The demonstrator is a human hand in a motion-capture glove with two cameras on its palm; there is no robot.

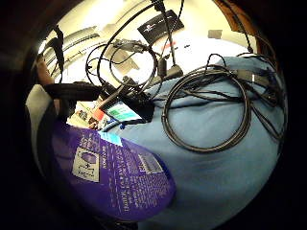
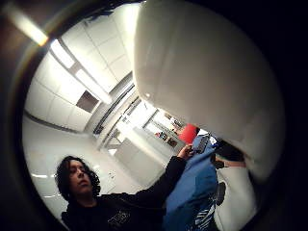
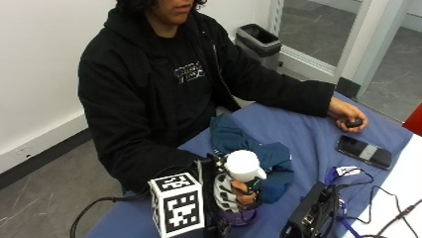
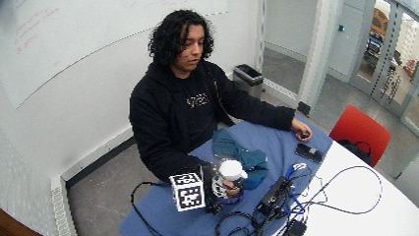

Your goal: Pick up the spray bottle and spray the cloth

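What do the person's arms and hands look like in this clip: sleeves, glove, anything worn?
Both arms are in long black hoodie sleeves. The right hand wears a black glove with white, ribbed-looking plastic over the fingers and black straps. The left hand is bare, with the sleeve cuff reaching the wrist.

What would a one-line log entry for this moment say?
stage: bottle grasped | right hand: fingers curled round spray bottle | bottle: upright beside teal cloth | cloth: crumpled on blue table cover | spraying: cannot tell

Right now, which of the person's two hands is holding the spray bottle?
The gloved right hand, beside the teal cloth, holds the spray bottle. The bare left hand rests far across the table, near the phone.
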